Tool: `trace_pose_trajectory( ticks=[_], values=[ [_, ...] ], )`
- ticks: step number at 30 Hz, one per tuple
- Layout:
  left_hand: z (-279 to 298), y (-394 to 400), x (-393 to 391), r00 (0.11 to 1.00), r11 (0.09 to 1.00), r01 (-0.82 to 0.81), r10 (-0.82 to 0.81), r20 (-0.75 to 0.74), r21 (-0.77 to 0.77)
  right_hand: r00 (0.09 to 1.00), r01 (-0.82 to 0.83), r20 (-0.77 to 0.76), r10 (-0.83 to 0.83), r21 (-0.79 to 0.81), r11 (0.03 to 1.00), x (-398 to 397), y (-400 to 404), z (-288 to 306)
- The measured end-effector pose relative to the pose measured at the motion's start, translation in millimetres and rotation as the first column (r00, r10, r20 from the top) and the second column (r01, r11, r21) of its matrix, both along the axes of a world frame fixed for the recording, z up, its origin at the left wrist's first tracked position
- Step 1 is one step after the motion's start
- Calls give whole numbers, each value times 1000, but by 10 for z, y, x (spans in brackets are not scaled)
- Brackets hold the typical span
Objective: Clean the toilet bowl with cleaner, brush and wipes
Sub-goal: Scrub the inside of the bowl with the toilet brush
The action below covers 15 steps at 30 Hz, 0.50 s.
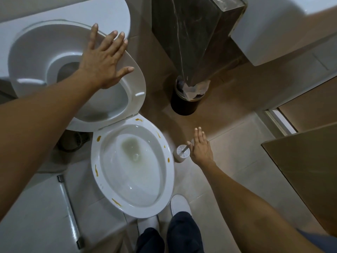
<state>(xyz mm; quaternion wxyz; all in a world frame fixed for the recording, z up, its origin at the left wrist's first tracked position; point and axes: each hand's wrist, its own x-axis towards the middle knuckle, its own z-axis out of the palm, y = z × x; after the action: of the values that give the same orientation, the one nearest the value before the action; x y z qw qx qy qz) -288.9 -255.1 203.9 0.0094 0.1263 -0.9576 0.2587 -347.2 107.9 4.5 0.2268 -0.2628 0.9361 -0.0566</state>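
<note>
Head view, looking steeply down. The toilet bowl (133, 168) sits at lower centre of the frame, its white rim marked with several yellow-orange smears (96, 170) around the edge; the water in the bowl looks faintly discoloured. The seat (135, 83) is raised, leaning back toward the lid (27, 52) and tank (73, 10) at upper left. The left hand (104, 61), at upper left centre, has its fingers spread and straight, the palm lying against the raised seat; it grips nothing. The right hand (201, 148), right of centre, is held with fingers straight and close together, just beside the metal handle of the toilet brush (186, 147); whether it touches the handle cannot be told. The brush stands in its white holder (180, 154) on the floor (228, 161), just right of the bowl. A dark waste bin (184, 101) with crumpled paper inside stands at upper centre, below a dark marbled column (197, 33). Two white shoes (179, 202) and dark trouser legs (182, 232) appear at the bottom edge, in front of the bowl.
</note>
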Motion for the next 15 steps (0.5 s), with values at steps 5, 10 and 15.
trace_pose_trajectory(
  ticks=[5,10,15],
  values=[
    [5,18,-9,1000,1000,-15,15,11,8,1000,17,24,-18,47,999,-4,-19,26],
    [93,57,-13,999,997,-41,40,30,59,998,38,52,-41,57,998,1,-15,143],
    [227,153,59,996,981,-85,82,28,174,998,39,54,-43,69,997,-62,-7,429]
  ],
)
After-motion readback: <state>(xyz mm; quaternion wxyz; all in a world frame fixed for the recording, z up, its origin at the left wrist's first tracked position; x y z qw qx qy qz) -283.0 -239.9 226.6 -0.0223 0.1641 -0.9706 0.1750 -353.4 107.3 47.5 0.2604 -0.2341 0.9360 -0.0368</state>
